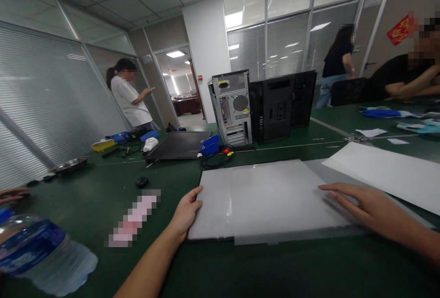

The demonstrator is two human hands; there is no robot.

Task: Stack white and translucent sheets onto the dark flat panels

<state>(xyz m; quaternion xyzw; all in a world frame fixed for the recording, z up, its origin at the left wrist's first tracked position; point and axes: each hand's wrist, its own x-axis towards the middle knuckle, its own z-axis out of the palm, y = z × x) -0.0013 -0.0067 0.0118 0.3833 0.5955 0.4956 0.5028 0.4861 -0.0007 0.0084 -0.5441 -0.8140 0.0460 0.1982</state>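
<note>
A flat white panel (264, 197) in a thin black frame, like a monitor's backlight, lies on the green table in front of me. My left hand (187, 211) grips its left edge, thumb on the near side. Over the panel's right part lies a translucent plastic sheet (254, 237), its lower edge reaching past the frame. My right hand (364, 206) is at the right end, palm down with fingers stretched out. I cannot tell whether its fingertips touch the sheet. A larger white sheet (392, 174) lies at the right, beyond this hand.
Behind the panel stand an open computer case (232, 105) and black case parts (278, 107). A dark flat screen (182, 146) and a blue tool (210, 145) with a cable lie nearby. A large water bottle (41, 252) is at near left. Several people are around.
</note>
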